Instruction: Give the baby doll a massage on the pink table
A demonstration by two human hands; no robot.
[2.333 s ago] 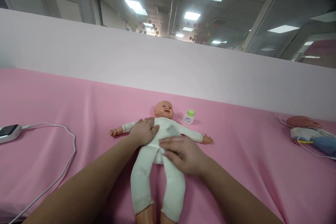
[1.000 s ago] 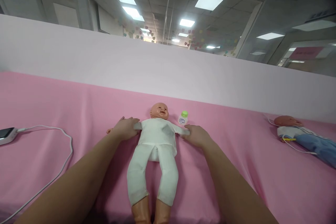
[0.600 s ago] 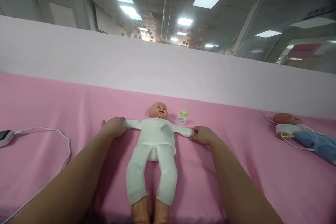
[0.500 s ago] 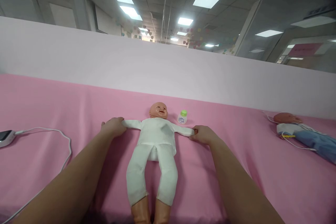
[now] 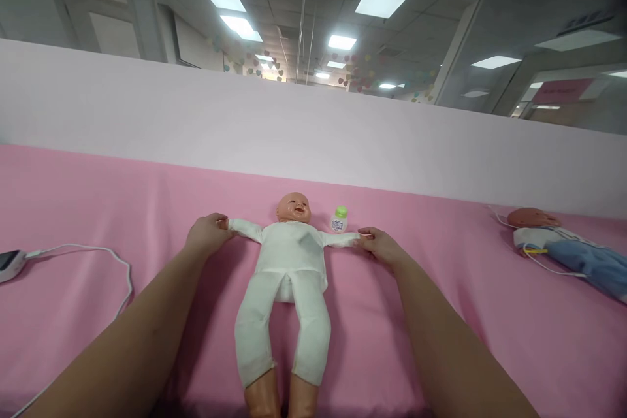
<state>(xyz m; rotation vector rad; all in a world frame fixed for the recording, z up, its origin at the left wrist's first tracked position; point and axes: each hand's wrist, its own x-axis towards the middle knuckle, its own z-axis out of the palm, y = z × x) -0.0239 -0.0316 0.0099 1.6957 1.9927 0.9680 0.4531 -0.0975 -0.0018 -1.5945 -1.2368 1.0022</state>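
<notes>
A baby doll (image 5: 292,255) with a white cloth body and plastic head and feet lies on its back in front of me, its arms spread to both sides. My left hand (image 5: 209,235) is closed around the end of the doll's arm on the left. On the other side, my right hand (image 5: 379,247) pinches the end of the opposite arm. The doll's own hands are mostly covered by my fingers. Beside its head stands a small clear bottle (image 5: 339,219) with a green cap, close to the arm in my right hand.
Pink sheeting (image 5: 122,202) covers the surface. At the left edge lies a white device (image 5: 12,266) with a cable (image 5: 130,281) running behind my left forearm. A second doll (image 5: 578,248) in blue and white clothing, with thin tubing, lies far right. A white low wall (image 5: 245,124) bounds the back.
Both of the doll's arms have been raised slightly toward its head, with my hands still holding their ends. The view has shifted a little.
</notes>
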